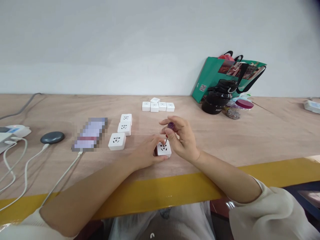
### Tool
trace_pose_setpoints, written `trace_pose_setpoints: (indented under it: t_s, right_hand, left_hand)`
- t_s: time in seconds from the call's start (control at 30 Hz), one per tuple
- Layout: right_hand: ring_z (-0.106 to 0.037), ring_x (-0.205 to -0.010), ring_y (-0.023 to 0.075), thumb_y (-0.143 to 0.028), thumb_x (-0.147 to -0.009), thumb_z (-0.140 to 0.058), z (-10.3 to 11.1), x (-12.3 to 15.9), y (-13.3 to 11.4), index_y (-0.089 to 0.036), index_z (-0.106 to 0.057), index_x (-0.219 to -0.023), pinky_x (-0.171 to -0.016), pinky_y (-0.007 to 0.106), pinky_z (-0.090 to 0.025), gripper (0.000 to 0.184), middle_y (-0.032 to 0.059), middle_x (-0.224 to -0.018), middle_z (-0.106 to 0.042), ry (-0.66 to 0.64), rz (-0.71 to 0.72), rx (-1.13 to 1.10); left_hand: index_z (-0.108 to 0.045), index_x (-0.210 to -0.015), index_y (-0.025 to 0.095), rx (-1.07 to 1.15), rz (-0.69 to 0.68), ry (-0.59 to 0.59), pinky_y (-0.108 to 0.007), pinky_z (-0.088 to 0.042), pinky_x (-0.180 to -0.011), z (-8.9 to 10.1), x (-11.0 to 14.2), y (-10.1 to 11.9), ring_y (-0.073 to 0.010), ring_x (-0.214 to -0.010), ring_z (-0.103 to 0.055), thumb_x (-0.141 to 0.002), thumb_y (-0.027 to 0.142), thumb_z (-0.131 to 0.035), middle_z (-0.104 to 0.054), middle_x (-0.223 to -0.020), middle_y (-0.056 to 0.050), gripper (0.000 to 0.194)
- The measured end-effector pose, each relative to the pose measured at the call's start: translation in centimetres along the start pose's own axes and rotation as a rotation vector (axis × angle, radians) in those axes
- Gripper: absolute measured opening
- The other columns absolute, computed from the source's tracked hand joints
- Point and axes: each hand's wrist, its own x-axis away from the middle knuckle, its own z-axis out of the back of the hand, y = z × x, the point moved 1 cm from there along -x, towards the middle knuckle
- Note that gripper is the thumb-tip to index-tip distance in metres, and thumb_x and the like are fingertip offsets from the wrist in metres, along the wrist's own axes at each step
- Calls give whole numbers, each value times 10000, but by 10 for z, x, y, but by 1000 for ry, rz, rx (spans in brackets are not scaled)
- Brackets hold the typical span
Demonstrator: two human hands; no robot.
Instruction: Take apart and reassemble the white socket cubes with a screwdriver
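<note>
On the table in front of me lies a white socket box (162,152), its slotted face up. My left hand (148,150) grips it from the left, thumb along the near side and fingers at the far side. A screwdriver (170,125) with a dark purple handle stands slightly tilted over it, its tip at the middle of the socket face. My right hand (182,137) has its fingers closed around that handle. To the left, a loose column of similar sockets (117,141) lies face up. Farther back sits a cluster of several more white sockets (154,106).
A phone (90,134) on a white cable and a dark round device (52,137) lie left, near a white power strip (18,130). At back right are a green bag (208,71), a black bottle (217,98) and a jar (244,104). Yellow tape (170,193) lines the near edge.
</note>
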Motion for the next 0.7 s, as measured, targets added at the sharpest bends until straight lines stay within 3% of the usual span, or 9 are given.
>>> trace_pose_setpoints:
  t_s: [0.1, 0.23, 0.33, 0.5, 0.7]
  right_hand:
    - [-632, -770, 118, -152, -898, -448, 1, -3, -1, -235, -516, -1114, -642, 286, -565, 241, 55, -1008, -611, -19, 8, 18]
    - [-578, -686, 131, -231, -849, -574, 6, -10, -1, -232, -585, -958, -551, 278, -521, 110, 12, -772, -581, 70, 45, 174]
    - [-564, -636, 117, -174, -852, -570, 9, -10, -1, -231, -589, -963, -552, 266, -502, 127, -7, -703, -586, 98, 70, 208]
    - [-613, -697, 114, -117, -899, -433, 9, -6, -2, -217, -524, -1088, -634, 285, -531, 233, 32, -861, -648, 28, 55, 141]
    - [-567, -643, 120, -155, -836, -575, 10, -10, -5, -215, -543, -964, -580, 277, -508, 145, -11, -706, -581, 65, 119, 209]
  left_hand:
    - [-453, -1118, 224, 0, 5, -8, -409, -453, -836, 0, 0, 0, -263, -1014, -543, -774, 423, -631, -560, -1089, -39, 436]
    - [-453, -1092, 234, -2, 31, -35, -416, -453, -842, 1, -1, 1, -273, -1049, -525, -762, 406, -639, -540, -1147, -44, 417]
    - [-465, -1058, 236, -5, 7, -12, -418, -444, -866, 1, -1, 2, -274, -1075, -509, -751, 391, -652, -528, -1172, -44, 391]
    - [-465, -1049, 223, -26, -38, 16, -405, -451, -863, 0, 0, 1, -260, -1049, -521, -751, 366, -665, -549, -1099, -43, 386]
    - [-452, -1052, 214, -35, -8, 22, -388, -471, -837, 2, 0, 3, -238, -997, -545, -771, 384, -647, -552, -1037, -33, 381]
